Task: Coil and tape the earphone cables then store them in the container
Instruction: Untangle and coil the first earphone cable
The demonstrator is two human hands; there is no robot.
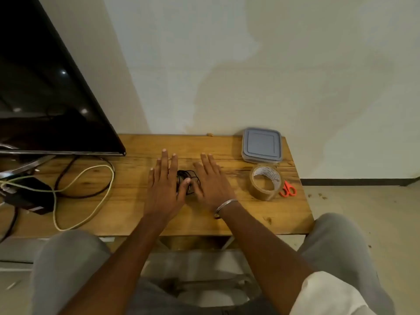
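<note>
A small tangle of black earphone cables (187, 178) lies on the wooden table (227, 221), between my two hands. My left hand (164, 188) lies flat with straight fingers just left of the cables, its thumb touching them. My right hand (211, 183), with a metal bangle at the wrist, lies flat just right of them, thumb at the bundle. A clear container with a grey lid (261, 144) sits closed at the table's far right corner. A roll of brown tape (266, 182) stands in front of it, with orange-handled scissors (288, 189) beside it.
A black TV screen (50, 94) stands at the left, over a metal stand. Black and pale yellow cables (91, 178) and a dark box (29, 196) lie on the table's left part. A white wall rises behind. My knees sit below the front edge.
</note>
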